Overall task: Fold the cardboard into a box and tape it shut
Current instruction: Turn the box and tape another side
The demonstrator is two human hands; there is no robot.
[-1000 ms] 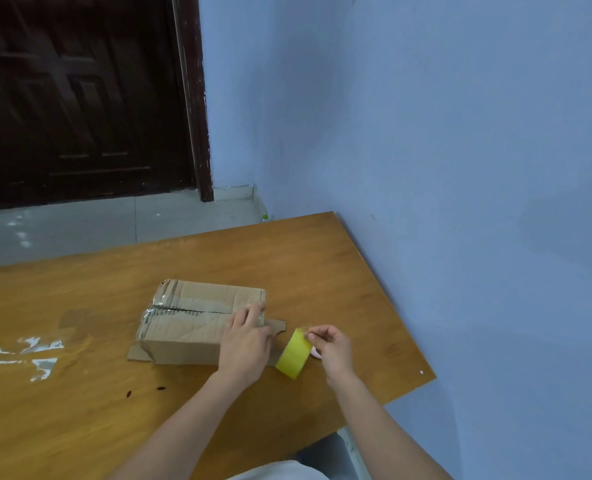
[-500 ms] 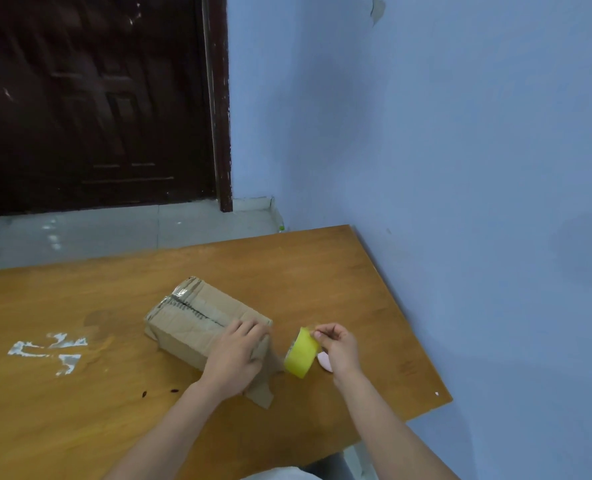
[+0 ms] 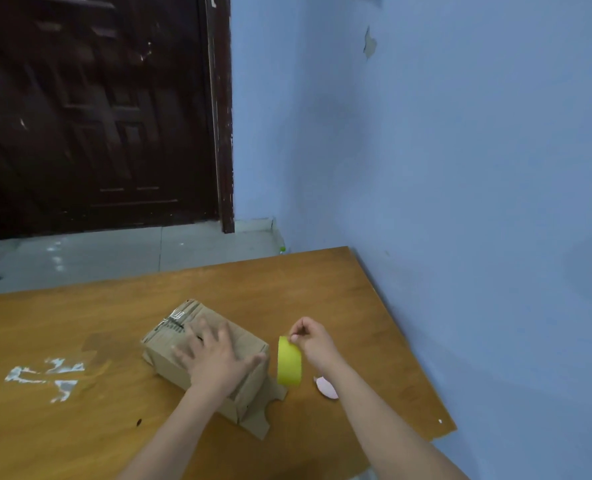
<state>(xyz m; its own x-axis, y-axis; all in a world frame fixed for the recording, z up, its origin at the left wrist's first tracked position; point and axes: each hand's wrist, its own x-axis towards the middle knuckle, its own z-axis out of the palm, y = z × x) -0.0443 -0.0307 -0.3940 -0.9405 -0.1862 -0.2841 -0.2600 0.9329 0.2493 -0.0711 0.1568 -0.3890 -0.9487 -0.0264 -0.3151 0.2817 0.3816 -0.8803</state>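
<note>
The left hand (image 3: 215,358) lies flat, fingers spread, on the cardboard box (image 3: 170,348) on the bench (image 3: 322,289); the right hand (image 3: 313,337) pinches yellow tape (image 3: 289,362) just right of it.

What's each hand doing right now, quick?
Left hand: open, fingers spread flat, pressing on the cardboard box.
Right hand: pinching the yellow tape roll at its top edge.
</note>
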